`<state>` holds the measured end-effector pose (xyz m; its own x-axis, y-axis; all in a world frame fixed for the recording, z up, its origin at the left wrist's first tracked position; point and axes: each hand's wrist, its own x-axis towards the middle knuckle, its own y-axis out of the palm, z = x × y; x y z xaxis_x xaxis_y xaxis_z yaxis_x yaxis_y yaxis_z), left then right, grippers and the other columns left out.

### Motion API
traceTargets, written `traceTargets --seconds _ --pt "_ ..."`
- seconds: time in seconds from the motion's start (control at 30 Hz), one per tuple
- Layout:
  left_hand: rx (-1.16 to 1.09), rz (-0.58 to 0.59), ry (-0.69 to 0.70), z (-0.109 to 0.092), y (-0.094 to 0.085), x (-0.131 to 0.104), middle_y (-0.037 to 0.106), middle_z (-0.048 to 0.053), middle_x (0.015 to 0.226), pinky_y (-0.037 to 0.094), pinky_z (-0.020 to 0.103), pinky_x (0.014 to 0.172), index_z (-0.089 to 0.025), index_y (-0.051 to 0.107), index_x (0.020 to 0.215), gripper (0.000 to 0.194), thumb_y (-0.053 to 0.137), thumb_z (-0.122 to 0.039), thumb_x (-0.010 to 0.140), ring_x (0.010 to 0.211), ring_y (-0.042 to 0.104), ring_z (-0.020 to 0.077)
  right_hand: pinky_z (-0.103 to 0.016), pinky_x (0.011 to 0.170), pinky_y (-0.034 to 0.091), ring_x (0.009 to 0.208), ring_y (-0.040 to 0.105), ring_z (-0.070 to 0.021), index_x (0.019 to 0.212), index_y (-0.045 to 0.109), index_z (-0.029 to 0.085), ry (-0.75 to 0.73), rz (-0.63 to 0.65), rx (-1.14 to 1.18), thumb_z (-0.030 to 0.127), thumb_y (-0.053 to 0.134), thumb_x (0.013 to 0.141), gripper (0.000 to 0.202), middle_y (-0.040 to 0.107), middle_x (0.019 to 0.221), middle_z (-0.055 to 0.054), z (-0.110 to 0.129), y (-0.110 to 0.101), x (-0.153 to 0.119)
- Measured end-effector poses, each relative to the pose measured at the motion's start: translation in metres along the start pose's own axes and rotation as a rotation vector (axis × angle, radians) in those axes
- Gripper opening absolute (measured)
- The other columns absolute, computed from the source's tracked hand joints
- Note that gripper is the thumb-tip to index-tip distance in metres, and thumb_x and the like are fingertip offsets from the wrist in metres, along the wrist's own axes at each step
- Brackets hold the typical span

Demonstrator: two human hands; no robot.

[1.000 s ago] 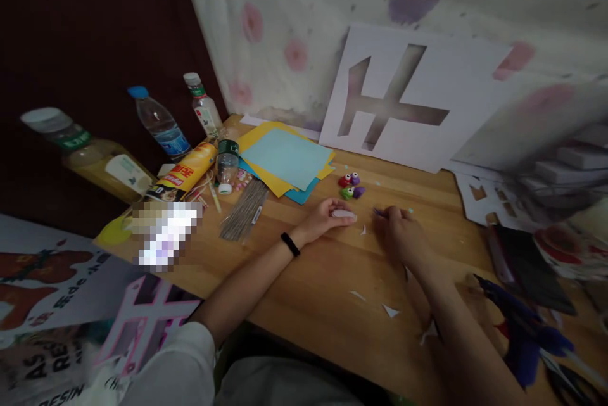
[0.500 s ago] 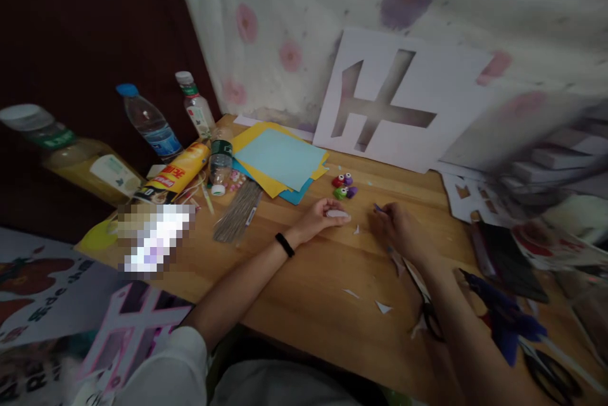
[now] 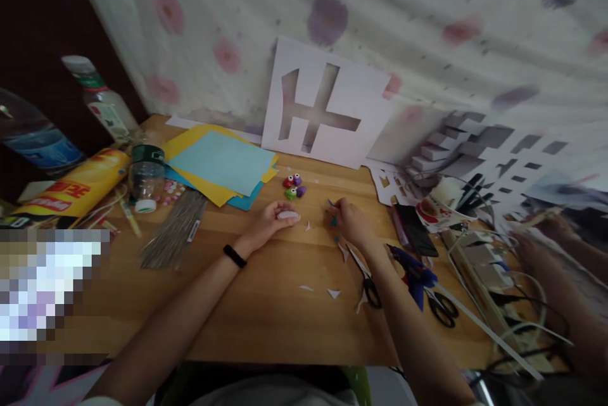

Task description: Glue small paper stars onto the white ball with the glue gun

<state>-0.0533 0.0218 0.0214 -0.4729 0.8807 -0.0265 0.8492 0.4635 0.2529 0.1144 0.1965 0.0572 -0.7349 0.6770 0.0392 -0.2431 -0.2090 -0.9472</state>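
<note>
My left hand [image 3: 266, 227] is closed, pinching a small white oval piece [image 3: 289, 215] between thumb and fingers just above the table. To its right, my right hand [image 3: 352, 223] is closed too, with the tip of a small bluish-purple piece [image 3: 331, 203] poking out from its fingers; most of that piece is hidden. Behind the hands sit several small red, purple and green figures with googly eyes [image 3: 293, 187]. White paper scraps [image 3: 334, 294] lie in front. Black-handled scissors [image 3: 371, 292] rest beside my right forearm, partly covered by it.
Yellow and blue paper sheets [image 3: 223, 159] and a bundle of thin wires [image 3: 173, 228] lie left, near bottles. A cut-out white board [image 3: 370, 95] leans at the back. Right are a blue glue gun [image 3: 415, 276], second scissors [image 3: 441, 310], a power strip [image 3: 470, 266] and another person's arms [image 3: 555, 279].
My view has turned to the right, bringing the power strip and another person's arms into sight. Both my hands keep their grips in nearly the same place over the table.
</note>
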Motion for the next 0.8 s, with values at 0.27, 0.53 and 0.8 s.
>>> traceTargets --seconds 0.27,0.53,0.8 --pt "0.003 -0.018 -0.004 0.002 0.001 0.002 0.071 0.006 0.1 0.048 0.038 0.093 -0.018 0.062 0.092 0.038 0.084 -0.031 0.064 0.097 0.065 0.0194 -0.031 0.074 0.041 0.085 0.062 -0.0235 0.088 0.054 0.019 -0.065 0.052 0.205 0.024 0.05 0.092 0.008 0.069 0.089 -0.013 0.016 0.003 0.001" --pt "0.004 -0.004 -0.002 0.004 -0.001 0.001 0.07 0.007 0.102 0.048 0.039 0.093 -0.018 0.062 0.095 0.04 0.083 -0.033 0.065 0.098 0.065 0.0202 -0.027 0.055 0.045 0.06 0.06 -0.017 0.083 0.047 0.024 0.019 0.155 0.629 0.053 0.049 0.089 0.03 0.066 0.072 -0.004 0.021 -0.018 -0.009" --pt "0.035 0.004 -0.009 0.0 -0.001 0.001 0.071 0.006 0.102 0.047 0.039 0.094 -0.018 0.062 0.094 0.04 0.083 -0.036 0.065 0.1 0.065 0.0213 -0.019 0.034 0.024 0.035 0.033 -0.0053 0.059 0.049 0.02 0.282 0.367 0.872 0.051 0.063 0.08 0.04 0.044 0.045 0.006 0.02 0.002 -0.01"
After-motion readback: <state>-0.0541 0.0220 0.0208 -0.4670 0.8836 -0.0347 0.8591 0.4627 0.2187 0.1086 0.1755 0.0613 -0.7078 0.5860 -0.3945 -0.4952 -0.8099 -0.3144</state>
